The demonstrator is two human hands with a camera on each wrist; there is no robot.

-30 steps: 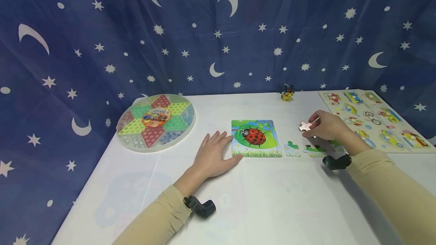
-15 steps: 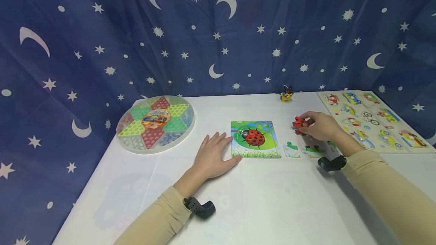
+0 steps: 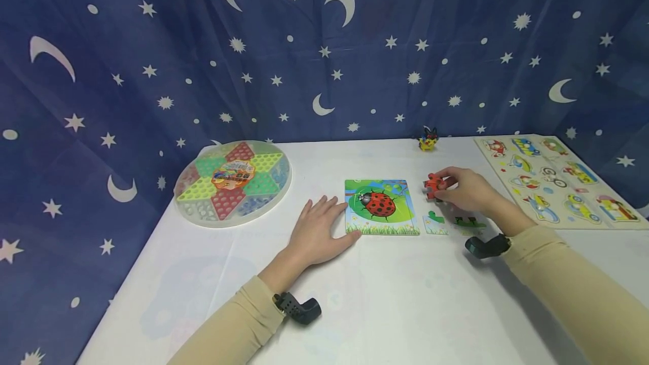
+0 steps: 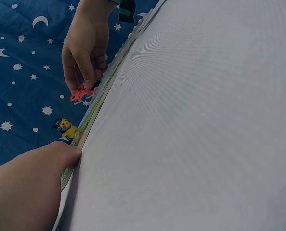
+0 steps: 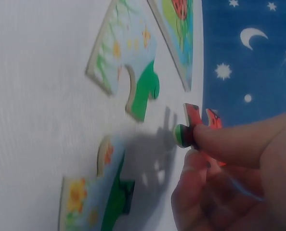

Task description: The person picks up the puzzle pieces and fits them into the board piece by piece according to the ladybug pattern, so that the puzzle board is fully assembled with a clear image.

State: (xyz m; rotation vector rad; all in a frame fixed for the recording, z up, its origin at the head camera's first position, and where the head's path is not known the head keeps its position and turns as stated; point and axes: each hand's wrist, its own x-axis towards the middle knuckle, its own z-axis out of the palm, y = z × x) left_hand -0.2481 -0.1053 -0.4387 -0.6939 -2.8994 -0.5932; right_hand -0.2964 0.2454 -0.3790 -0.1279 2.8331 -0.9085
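Red piece (image 3: 433,186) carried left, nearer the ladybug puzzle (image 3: 381,207)

My right grip (image 3: 467,190) pinches it above the table (image 3: 390,297), right of the puzzle; my left grip (image 3: 316,234) lies spread at the puzzle's left edge. I judge the piece light, stiff, thin, best held by opposite edges.

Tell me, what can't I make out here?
Red puzzle piece: head view, partly hidden by the right hand.
Ladybug board: right wrist view, cut off by the top edge.
Round game board: head view, its print too small to read.
Left hand: left wrist view, cut by left edge.
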